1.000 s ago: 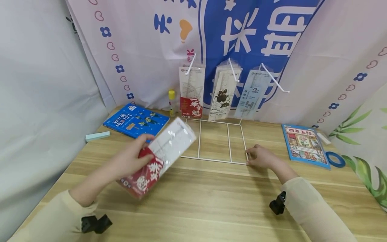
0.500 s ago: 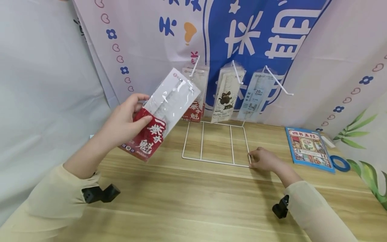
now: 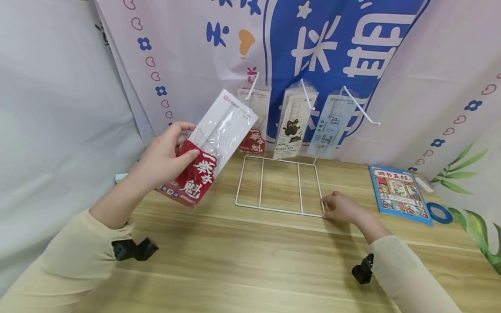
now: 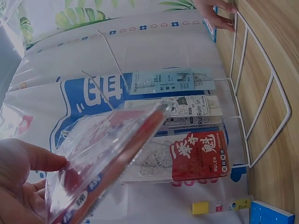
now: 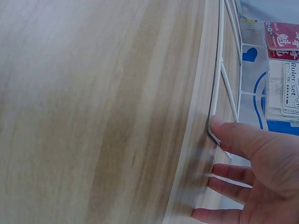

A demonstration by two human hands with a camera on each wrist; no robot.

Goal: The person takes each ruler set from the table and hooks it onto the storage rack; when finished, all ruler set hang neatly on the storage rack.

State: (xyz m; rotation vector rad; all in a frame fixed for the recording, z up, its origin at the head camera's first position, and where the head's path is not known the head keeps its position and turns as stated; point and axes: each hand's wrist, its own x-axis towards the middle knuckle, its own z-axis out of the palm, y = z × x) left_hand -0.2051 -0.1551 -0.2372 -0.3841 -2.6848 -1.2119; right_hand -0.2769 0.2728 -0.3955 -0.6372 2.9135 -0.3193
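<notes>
In the head view my left hand (image 3: 160, 152) pinches a packaged ruler set (image 3: 228, 124), white above and red below, tilted to the right. Its thumb lies across the red part. The pack's top is near the left hook (image 3: 252, 86) of a white wire display rack (image 3: 279, 210). A matching red-and-white pack (image 3: 253, 141) hangs from that hook, partly covered. My right hand (image 3: 341, 208) grips the rack's front right corner; in the right wrist view its thumb (image 5: 229, 133) presses on the wire.
A cat ruler set (image 3: 294, 124) and a light-blue ruler set (image 3: 332, 126) hang on the other hooks. To the right lie a comic-style book (image 3: 401, 193) and blue tape roll (image 3: 440, 213). The left wrist view shows a glue stick (image 4: 222, 206) beside a blue book (image 4: 271, 214).
My left hand has lifted the ruler set up from over the table to the front of the left hook, holding nearly still over the last half second. The right hand stays on the rack.
</notes>
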